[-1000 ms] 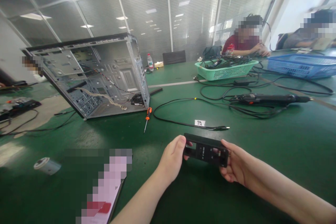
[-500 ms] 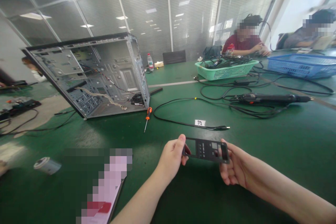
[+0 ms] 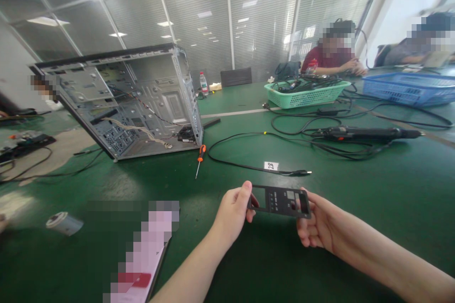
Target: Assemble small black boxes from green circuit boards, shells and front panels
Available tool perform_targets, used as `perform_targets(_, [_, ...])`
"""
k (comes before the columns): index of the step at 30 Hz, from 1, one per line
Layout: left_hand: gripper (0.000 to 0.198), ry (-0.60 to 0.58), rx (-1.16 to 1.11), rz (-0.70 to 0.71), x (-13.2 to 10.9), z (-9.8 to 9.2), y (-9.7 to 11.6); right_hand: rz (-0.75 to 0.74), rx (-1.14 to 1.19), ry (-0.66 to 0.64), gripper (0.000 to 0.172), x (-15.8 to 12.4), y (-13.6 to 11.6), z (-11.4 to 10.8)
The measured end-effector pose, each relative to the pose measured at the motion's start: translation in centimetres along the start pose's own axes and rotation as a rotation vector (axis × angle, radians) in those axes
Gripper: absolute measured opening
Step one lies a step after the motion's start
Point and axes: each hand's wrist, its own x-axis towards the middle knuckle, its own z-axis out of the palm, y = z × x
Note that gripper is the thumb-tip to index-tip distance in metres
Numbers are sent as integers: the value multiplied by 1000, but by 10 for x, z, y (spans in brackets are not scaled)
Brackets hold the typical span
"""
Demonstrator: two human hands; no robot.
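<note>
A thin black panel with rectangular cut-outs and small white markings [image 3: 277, 201] is held level above the green table. My left hand [image 3: 235, 206] is closed on its left end, thumb on top and fingers beneath. At the panel's right end, my right hand [image 3: 318, 220] grips the edge, with the lower fingers curled under it. Past the panel lie a black cable [image 3: 245, 164] with a plug and a white label marked 28 [image 3: 271, 166]. An orange-handled screwdriver [image 3: 201, 155] rests beside an open computer case [image 3: 142, 99].
A black electric screwdriver [image 3: 366, 133] lies at right among cables. Behind it stand a green basket [image 3: 302, 98] of cables and a blue basket [image 3: 408, 90]. A pinkish flat object [image 3: 149, 246] and a small white cylinder [image 3: 64, 223] lie at left. Two people sit at far right.
My hands and the panel stay almost in place, with only a very slight shift of the panel's right end. At far left, another person behind the case has moved a little.
</note>
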Motion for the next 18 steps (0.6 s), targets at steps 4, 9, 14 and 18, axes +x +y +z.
perform_targets(4, [65, -4, -4, -16, 0, 0, 0, -9, -1, -31, 47, 1, 3, -5])
perform_targets(9, [62, 26, 7, -19, 1, 0, -1, 4, 25, -17, 43, 1, 0, -4])
perform_targets(14, [40, 28, -33, 60, -1, 1, 6, -73, -20, 12, 45, 3, -5, -2])
perform_targets(18, [26, -28, -97, 92, -3, 4, 11, -244, -137, 136, 40, 2, -2, -3])
